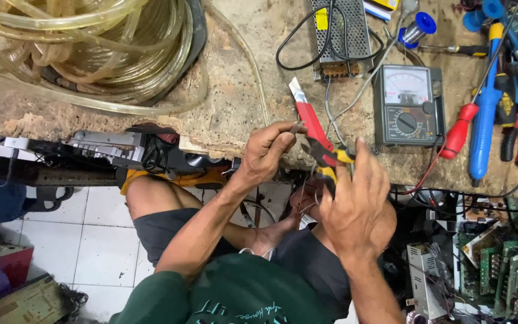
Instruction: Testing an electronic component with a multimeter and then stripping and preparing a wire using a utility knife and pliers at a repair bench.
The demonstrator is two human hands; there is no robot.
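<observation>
My left hand [268, 150] pinches the end of a thin wire [295, 127] between thumb and fingertips, just below the edge of a worn wooden bench [235, 102]. My right hand [355, 204] grips black and yellow cutting pliers [328, 157], whose jaws sit close to the pinched wire. A red utility knife [308, 114] with its blade out lies on the bench right behind the pliers. I sit with bare knees under the bench, in a dark green shirt.
An analog multimeter [407, 105] with a red probe [457, 132] lies to the right. Beyond it sit a perforated metal power supply [342, 33], a solder spool [418, 27], a blue tool [485, 120] and pliers. Coiled clear hose [85, 48] fills the left. Circuit boards [499, 270] are piled lower right.
</observation>
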